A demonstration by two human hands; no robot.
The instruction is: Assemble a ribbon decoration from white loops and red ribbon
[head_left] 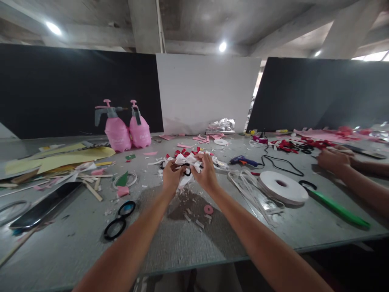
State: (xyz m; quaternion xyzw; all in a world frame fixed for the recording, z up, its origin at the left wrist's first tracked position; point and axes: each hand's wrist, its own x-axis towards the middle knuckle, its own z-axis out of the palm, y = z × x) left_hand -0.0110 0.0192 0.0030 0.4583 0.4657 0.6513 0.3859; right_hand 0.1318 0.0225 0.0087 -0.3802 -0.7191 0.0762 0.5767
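At the middle of the table, my left hand (172,177) and my right hand (206,173) both have their fingers closed on a white ribbon bow (182,159). A small black loop (187,171), like a hair elastic, hangs at the bow between the hands. Just beyond lie red and white ribbon pieces (194,151), partly hidden by my fingers. Nearer me, a small pink disc (208,209) and white scraps rest on the tabletop. A blue glue gun (244,161) lies to the right of my right hand.
Right: a white ribbon roll (278,184), clear strips (249,190), a green tool (337,207), red bows (288,146) and another person's hand (332,160). Left: black rings (115,228), a phone (45,205), yellow sheets (67,158) and pink spray bottles (118,134). Panels (209,91) stand behind.
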